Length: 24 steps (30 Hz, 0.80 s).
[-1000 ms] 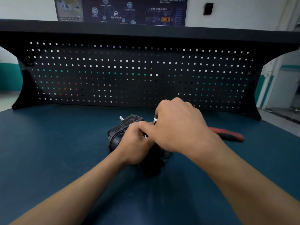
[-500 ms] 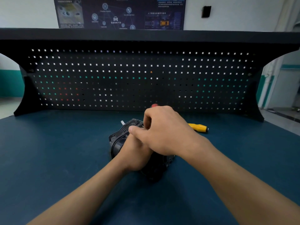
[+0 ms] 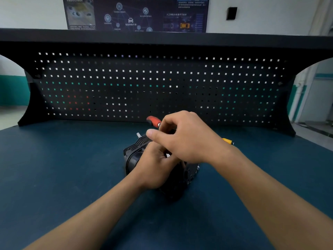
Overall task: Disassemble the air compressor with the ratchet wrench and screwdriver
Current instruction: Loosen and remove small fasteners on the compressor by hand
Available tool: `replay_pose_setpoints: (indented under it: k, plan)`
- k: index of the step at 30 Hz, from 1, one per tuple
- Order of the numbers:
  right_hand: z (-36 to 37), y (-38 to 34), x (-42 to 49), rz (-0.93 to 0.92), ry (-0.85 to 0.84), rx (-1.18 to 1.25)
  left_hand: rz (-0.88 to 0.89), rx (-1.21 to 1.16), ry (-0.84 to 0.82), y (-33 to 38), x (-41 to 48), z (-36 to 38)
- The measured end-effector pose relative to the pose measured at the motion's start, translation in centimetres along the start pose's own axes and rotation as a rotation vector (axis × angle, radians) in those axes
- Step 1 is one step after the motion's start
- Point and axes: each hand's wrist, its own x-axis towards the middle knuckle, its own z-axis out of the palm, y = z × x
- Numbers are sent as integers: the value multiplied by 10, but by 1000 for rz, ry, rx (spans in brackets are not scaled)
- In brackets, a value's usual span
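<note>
Black pegboard (image 3: 162,83) backs blue bench (image 3: 63,168); poster (image 3: 135,13) above, seemingly automotive.

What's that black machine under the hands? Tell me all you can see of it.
The air compressor is a chunky black block, metal or hard plastic by its look, with a ribbed top, a round opening facing left and a small silver stud rising at the back. It sits on the blue table. The left hand grips its middle; the right hand is over its top.

Dim, soft light; daylight speckles through the pegboard (image 3: 162,83) holes, and wide-angle distortion bends the edges.
</note>
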Motion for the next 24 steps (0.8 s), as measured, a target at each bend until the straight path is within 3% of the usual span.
replay_pose_setpoints:
  k: [5, 13, 24]
  plan:
    - [-1, 0, 1, 26, 27, -33, -13, 2, 21, -3, 0, 1]
    - [-7, -1, -1, 133, 88, -234, -173, 10, -12, -2, 0, 0]
    - [-24, -4, -13, 175, 140, -363, -168, -18, -3, 0, 0, 2]
